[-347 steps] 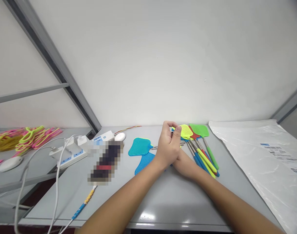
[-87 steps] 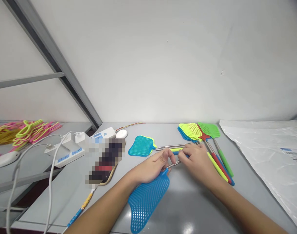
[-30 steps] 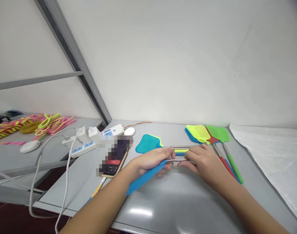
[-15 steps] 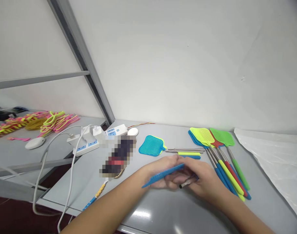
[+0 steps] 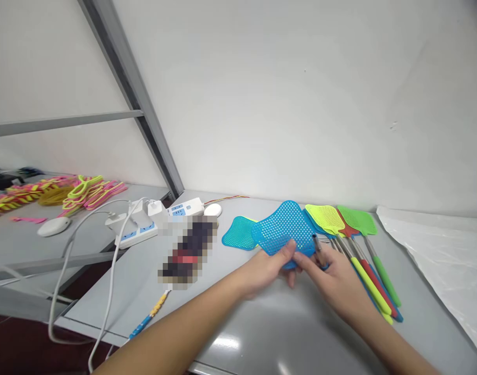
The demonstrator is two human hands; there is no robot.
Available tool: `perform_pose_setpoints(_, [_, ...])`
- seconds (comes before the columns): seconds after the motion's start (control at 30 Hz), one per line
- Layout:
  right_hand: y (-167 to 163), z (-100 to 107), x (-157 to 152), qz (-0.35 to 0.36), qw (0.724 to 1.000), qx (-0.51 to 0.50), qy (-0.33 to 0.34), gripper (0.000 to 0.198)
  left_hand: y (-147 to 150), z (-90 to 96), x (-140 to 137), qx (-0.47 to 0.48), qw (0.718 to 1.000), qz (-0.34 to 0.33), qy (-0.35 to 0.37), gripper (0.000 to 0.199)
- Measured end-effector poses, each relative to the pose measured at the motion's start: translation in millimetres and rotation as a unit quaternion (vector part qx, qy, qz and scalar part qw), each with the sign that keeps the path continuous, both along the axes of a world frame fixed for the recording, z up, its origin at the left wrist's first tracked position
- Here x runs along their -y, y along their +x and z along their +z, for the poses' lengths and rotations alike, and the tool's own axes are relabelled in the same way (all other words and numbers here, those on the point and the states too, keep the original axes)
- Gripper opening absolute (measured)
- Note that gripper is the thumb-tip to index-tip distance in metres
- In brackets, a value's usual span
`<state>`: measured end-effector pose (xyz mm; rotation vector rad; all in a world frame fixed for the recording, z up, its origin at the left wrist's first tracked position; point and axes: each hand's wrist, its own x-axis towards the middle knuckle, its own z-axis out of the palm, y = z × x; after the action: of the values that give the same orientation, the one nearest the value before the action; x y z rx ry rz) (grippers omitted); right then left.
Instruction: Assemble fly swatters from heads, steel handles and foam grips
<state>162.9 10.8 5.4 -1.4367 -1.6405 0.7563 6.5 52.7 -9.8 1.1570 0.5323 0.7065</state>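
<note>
A blue perforated fly swatter head [image 5: 283, 224] is tilted up, its mesh facing me. My left hand [image 5: 267, 268] grips its lower edge, thumb on the front. Close beside it, my right hand [image 5: 330, 271] is closed around a short metal tube [image 5: 317, 247] whose dark end points up; a bit of blue shows by its fingers. The right thumb tip lies near the left thumb, at the bottom of the mesh. Whether the tube joins the blue head is hidden. Behind them lies a teal swatter head [image 5: 238, 233] with a yellow-green one mostly beneath it.
Finished-looking fly swatters with yellow, red and green handles [image 5: 384, 281] lie fanned out at right. Plastic sheeting [image 5: 437, 260] covers the right end of the table. Power strips [image 5: 185, 207] with white cables, a blurred-out object [image 5: 187, 255] and a beaded strap [image 5: 150, 315] lie at left.
Both hands have turned the blue swatter head from nearly edge-on to face me and raised it slightly. The metal tube in my right hand has swung from pointing down-left to pointing up.
</note>
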Motion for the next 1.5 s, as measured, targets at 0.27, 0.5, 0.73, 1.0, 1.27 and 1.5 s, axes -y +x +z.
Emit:
perform_pose_setpoints(0.27, [-2, -7, 2, 0.035, 0.997, 0.018, -0.062, 0.038, -1, 0.3, -12, 0.057, 0.972, 0.226, 0.029, 0.030])
perform_pose_setpoints(0.5, [-3, -11, 1, 0.057, 0.997, 0.045, -0.036, 0.040, -16, 19.5, -22, 0.140, 0.934, 0.328, 0.030, 0.020])
perform_pose_setpoints(0.73, [-6, -9, 1, 0.057, 0.996, 0.067, -0.002, 0.040, -14, 18.0, -20, 0.093, 0.943, 0.316, 0.057, 0.022])
perform_pose_setpoints(1.0, [-6, -10, 1, 0.059, 0.996, 0.071, -0.004, 0.040, -15, 19.7, -22, 0.123, 0.936, 0.329, 0.020, 0.020])
perform_pose_setpoints(1.27, [-6, -13, 1, 0.042, 0.996, 0.073, 0.000, 0.041, -17, 21.2, -21, 0.098, 0.942, 0.312, 0.067, 0.019])
perform_pose_setpoints(1.5, [-5, -11, 1, 0.044, 0.996, 0.077, 0.021, 0.038, -18, 19.8, -20, 0.060, 0.936, 0.323, 0.125, 0.022])
